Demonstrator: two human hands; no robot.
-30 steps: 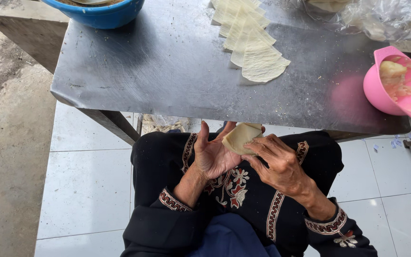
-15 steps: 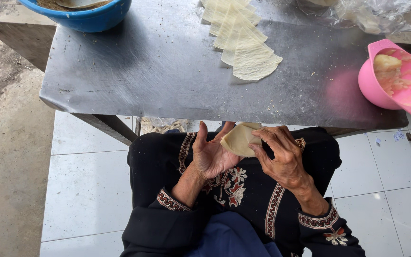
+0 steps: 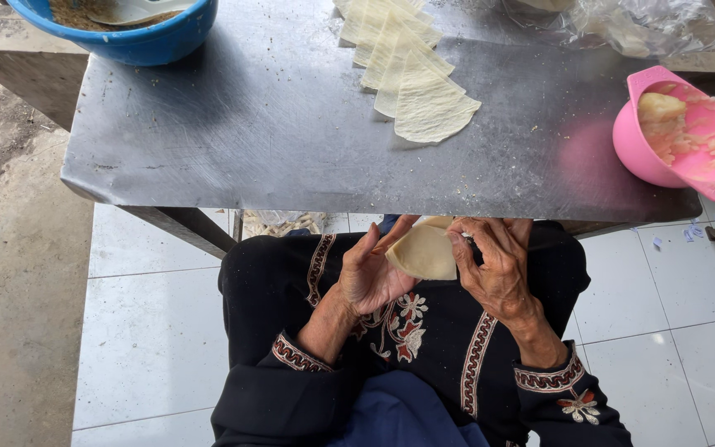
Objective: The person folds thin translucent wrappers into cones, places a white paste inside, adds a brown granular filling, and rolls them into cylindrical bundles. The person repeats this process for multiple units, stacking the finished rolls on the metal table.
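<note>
Both hands meet over my lap, just below the front edge of the dark metal table (image 3: 250, 141). A pale folded dough wrapper (image 3: 422, 252) rests against the upturned palm of my left hand (image 3: 372, 271). My right hand (image 3: 494, 263) pinches the wrapper's right edge with its fingertips. What the wrapper encloses is hidden. On the table above, a row of several thin overlapping dough wrappers (image 3: 428, 103) runs toward the far edge.
A blue bowl (image 3: 138, 37) with brown filling and a spoon stands at the table's far left. A pink bowl (image 3: 676, 132) with pale paste sits at the right edge. Clear plastic bags (image 3: 631, 25) lie at the back right. White floor tiles (image 3: 151, 331) lie below.
My hands have kept working the wrapper, which now lies more folded between them. The view has shifted slightly, so the table appears lower in the picture.
</note>
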